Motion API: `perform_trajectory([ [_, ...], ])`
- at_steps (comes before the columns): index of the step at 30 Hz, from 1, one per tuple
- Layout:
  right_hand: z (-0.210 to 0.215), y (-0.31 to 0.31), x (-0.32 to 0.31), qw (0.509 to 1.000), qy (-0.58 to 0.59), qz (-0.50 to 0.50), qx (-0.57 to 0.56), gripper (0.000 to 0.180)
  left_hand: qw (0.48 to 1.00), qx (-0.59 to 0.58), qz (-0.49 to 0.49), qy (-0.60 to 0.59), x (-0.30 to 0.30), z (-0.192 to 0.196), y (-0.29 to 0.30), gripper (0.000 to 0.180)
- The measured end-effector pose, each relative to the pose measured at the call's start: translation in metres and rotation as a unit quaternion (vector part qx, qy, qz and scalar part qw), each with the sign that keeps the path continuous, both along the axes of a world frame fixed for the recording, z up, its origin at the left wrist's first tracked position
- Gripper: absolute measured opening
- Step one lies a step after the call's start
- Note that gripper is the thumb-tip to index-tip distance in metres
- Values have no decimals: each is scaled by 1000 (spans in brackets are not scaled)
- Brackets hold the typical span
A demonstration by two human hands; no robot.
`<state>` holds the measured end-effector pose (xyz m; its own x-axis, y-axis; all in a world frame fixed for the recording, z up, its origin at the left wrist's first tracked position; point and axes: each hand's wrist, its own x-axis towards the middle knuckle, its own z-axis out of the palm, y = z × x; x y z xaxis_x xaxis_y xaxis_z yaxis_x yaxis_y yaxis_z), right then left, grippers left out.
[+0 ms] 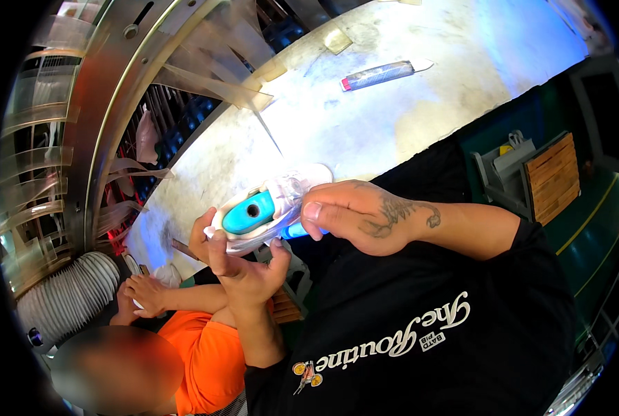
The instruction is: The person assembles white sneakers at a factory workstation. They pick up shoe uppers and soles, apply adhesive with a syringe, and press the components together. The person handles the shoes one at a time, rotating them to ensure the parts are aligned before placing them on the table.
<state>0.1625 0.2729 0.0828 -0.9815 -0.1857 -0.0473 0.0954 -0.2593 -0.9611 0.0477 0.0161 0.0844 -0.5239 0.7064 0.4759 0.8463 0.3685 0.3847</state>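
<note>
A white shoe (316,172) with a turquoise last (240,220) inside it is held up between my hands, over the table's near edge. A dark round hole shows in the top of the last. My left hand (247,274) grips the heel end, thumb and fingers around its rim. Closed on the toe half is my right hand (365,218), thumb pressed on the upper's side and fingers mostly hidden beneath. A bright blue patch (295,230) shows under that thumb; what it belongs to I cannot tell.
The pale worktable (420,118) carries a slim tool (379,75) with a red end and pointed tip. A metal frame (105,132) with clear plastic strips stands left, above a corrugated hose (74,291). A person in orange (202,350) works nearby. Right stands a wooden-topped stand (553,179).
</note>
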Motion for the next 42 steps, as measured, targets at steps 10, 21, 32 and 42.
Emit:
perform_trajectory([
  [10, 0, 0, -1, 986, 122, -68, 93, 30, 1000, -26, 13, 3, 8, 12, 9, 107],
  [21, 7, 3, 4, 991, 81, -63, 88, 31, 999, -36, 4, 4, 10, 20, 14, 108],
  [32, 6, 0, 5, 991, 67, -58, 95, 32, 999, -51, 8, -2, 13, 22, 13, 108],
  [42, 13, 4, 8, 997, 39, -40, 49, 36, 997, -76, 4, -3, 13, 23, 11, 107],
])
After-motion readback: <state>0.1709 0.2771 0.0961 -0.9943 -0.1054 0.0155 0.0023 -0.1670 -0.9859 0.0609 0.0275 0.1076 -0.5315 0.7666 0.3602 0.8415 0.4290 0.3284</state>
